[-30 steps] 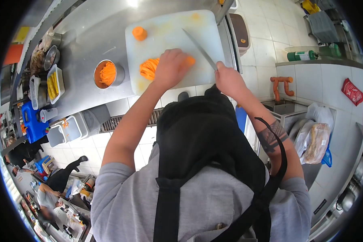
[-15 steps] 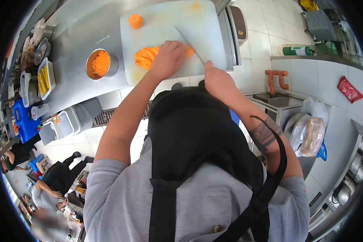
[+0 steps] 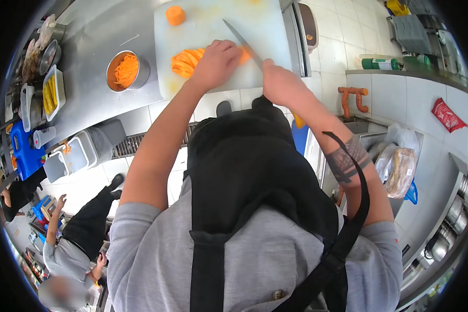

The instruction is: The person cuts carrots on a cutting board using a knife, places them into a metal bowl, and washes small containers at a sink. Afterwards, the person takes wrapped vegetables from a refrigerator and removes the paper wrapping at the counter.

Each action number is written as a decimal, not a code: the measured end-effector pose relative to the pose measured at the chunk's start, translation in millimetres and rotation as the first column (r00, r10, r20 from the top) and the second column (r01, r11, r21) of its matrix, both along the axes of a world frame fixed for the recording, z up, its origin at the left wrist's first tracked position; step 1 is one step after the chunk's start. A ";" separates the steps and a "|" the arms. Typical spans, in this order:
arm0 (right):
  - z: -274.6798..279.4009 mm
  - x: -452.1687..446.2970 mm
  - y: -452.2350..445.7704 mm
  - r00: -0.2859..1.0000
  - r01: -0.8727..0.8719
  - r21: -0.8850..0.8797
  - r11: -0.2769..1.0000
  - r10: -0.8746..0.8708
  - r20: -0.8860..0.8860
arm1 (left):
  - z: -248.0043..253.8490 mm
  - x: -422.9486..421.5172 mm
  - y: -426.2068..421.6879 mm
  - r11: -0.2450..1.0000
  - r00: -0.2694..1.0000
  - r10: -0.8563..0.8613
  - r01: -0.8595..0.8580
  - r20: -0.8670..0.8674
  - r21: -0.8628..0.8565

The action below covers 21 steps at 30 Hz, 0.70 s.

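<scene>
From where I stand, the steel worktop point(image 3: 101, 31) is the biggest thing, and the white cutting board point(image 3: 268, 39) lies flat on it in front of the person. Down past the person's left side, a co-worker point(image 3: 73, 249) in a grey top and dark trousers has one arm stretched out.

On the board's left I see a metal bowl point(image 3: 144, 74) standing upright, orange strips point(image 3: 126, 71) inside it. The right hand point(image 3: 282, 86) is closed round the handle of a knife point(image 3: 240, 39), whose blade slants across the board, tip pointing away from the person. The left hand point(image 3: 216, 65) is partly open, fingers bent and pressing down on the sliced carrot point(image 3: 184, 62). That carrot lies on the board, fanned out to the left of the fingers; more orange shows between them and the blade, though I can't tell whether the edge is into it. Near the board's far left corner sits a smaller carrot chunk point(image 3: 176, 15), apart from the rest.
</scene>
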State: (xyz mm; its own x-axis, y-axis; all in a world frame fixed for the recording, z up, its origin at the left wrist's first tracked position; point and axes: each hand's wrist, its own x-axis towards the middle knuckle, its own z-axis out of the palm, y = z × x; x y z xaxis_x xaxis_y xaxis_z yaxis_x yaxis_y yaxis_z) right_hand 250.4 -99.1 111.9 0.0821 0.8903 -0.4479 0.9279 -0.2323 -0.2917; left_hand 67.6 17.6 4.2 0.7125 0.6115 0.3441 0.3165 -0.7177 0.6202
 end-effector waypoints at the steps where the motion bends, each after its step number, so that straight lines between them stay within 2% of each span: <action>1: 13.5 -0.7 5.1 1.000 -0.016 -0.033 0.999 0.016 0.006 | -0.7 -0.4 1.1 1.000 1.000 0.002 -0.002 0.001 -0.005; 3: 16.5 -4.3 0.9 0.999 -0.034 -0.073 0.997 0.035 0.014 | -0.9 -0.7 0.0 1.000 1.000 0.006 -0.006 0.004 -0.017; 6: -17.7 -10.6 -17.9 0.999 0.028 -0.006 1.000 -0.028 -0.028 | 0.1 -0.4 -0.7 1.000 1.000 0.013 -0.013 0.006 -0.011; 8: -27.1 0.6 -7.7 1.000 0.009 0.006 1.000 -0.009 -0.024 | -0.8 -0.7 -0.3 1.000 1.000 0.010 -0.010 -0.018 -0.018; 10: -6.6 -1.7 -0.9 1.000 0.001 0.015 1.000 -0.001 -0.028 | -2.2 -1.2 -2.4 1.000 1.000 0.006 -0.006 -0.023 -0.025; 12: 24.8 -6.0 8.3 0.999 -0.038 -0.121 0.992 0.041 0.022 | -1.0 -1.5 0.8 1.000 1.000 0.012 -0.013 -0.026 -0.027; 15: -8.9 -10.3 -15.9 1.000 0.006 -0.026 1.000 -0.006 -0.020 | -0.6 -2.5 0.3 0.999 0.999 0.000 -0.002 -0.051 -0.040; 18: -27.3 -6.7 -12.0 1.000 0.015 -0.031 0.999 -0.016 -0.026 | 0.8 -1.6 4.7 1.000 0.997 0.004 -0.006 -0.079 -0.027; 21: 12.6 -5.3 9.6 1.000 -0.021 -0.077 0.997 0.020 -0.013 | 3.3 -1.2 3.2 0.999 0.990 -0.032 0.037 -0.137 0.035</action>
